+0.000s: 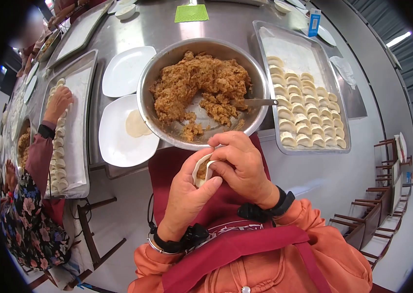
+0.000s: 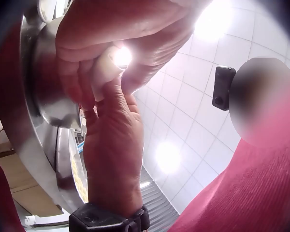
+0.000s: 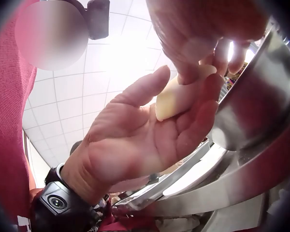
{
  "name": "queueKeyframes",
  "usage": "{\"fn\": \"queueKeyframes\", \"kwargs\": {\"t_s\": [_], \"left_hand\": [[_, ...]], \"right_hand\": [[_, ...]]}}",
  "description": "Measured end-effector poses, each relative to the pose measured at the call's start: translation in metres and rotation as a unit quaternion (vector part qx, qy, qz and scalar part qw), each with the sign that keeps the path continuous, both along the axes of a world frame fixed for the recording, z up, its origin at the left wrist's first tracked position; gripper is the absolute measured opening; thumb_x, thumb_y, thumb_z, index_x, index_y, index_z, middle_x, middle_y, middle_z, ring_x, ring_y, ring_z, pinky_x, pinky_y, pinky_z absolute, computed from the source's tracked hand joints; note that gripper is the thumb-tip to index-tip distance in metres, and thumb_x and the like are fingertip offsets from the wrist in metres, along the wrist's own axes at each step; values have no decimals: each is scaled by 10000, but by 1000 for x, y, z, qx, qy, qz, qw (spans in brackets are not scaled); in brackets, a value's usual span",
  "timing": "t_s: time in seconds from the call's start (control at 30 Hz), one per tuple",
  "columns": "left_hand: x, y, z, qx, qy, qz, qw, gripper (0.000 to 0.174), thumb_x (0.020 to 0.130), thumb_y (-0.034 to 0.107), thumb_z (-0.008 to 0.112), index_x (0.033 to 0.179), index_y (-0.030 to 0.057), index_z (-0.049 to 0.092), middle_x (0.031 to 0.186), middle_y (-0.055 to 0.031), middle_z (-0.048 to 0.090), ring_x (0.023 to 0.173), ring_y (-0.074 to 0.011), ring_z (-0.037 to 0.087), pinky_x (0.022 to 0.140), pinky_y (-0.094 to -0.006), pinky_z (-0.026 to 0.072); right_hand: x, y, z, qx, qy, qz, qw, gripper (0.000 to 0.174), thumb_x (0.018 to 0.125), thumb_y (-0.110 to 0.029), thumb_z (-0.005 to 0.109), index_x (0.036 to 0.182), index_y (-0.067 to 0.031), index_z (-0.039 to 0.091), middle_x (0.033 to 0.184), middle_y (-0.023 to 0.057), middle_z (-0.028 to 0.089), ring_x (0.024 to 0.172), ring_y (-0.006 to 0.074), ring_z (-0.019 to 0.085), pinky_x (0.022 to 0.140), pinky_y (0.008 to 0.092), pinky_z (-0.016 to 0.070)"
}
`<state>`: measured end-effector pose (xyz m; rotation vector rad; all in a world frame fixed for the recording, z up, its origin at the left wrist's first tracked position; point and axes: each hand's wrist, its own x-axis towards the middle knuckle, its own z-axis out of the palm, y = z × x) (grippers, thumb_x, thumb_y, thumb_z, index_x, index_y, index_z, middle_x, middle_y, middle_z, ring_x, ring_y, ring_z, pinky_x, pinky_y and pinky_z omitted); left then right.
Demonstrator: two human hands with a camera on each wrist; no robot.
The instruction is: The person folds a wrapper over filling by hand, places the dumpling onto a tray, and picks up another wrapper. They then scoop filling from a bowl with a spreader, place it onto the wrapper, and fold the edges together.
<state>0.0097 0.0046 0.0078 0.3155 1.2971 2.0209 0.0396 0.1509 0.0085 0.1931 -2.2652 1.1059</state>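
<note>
Over the apron, just below the rim of the metal bowl [image 1: 144, 115], my left hand [image 1: 187, 193] cradles a round dough wrapper [image 1: 196, 177] with brown filling inside. My right hand [image 1: 241, 163] pinches its right edge between thumb and fingers. From the left wrist view, the right hand [image 2: 113, 154] reaches up to the pale wrapper [image 2: 102, 75], with the left hand [image 2: 128, 31] close above. The right wrist view has the wrapper [image 3: 176, 100] lying on the fingers of the left hand [image 3: 135, 135], while the right hand [image 3: 203, 29] grips its upper part.
Brown filling [image 1: 182, 88] and a spoon [image 1: 257, 102] are in the bowl. Two white plates [image 1: 123, 141] stand left, the nearer holding wrappers [image 1: 135, 124]. A right tray [image 1: 309, 46] and a left tray [image 1: 77, 97] hold rows of dumplings; another person's hand [image 1: 60, 103] is over the left one.
</note>
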Motion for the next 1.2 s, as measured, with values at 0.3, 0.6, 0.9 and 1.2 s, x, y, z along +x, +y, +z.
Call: {"fn": "queueKeyframes", "kwargs": {"t_s": [0.3,0.6,0.9,1.2], "left_hand": [[4,-2,2,-30,35,17,999,426,826,-3,532,1238,-2,427,1135,-59,522,1034,-108,495,887,-236,397],[6,0,7,-36,41,10,998,417,834,-6,524,1240,-6,431,1142,-66,526,1026,-111,506,889,-239,405],[5,-3,2,-101,115,5,988,467,802,-14,562,1245,-26,414,1089,-66,536,944,-106,533,800,-226,456],[5,0,2,-251,356,55,898,354,777,-34,569,1126,-1,524,910,-27,581,753,-70,537,668,-206,459]], "right_hand": [[2,-4,1,-8,3,2,1000,186,620,-32,684,766,-44,569,900,76,581,820,266,553,682,340,466],[7,-4,6,-45,-4,-4,999,230,624,-10,666,827,-53,567,924,89,580,854,288,551,719,355,463],[7,2,5,-7,8,44,999,196,625,-23,661,788,-42,554,957,88,562,895,292,536,752,366,452],[7,1,5,2,25,45,999,214,619,-37,669,801,-40,558,954,90,560,896,285,535,750,363,452]]}}
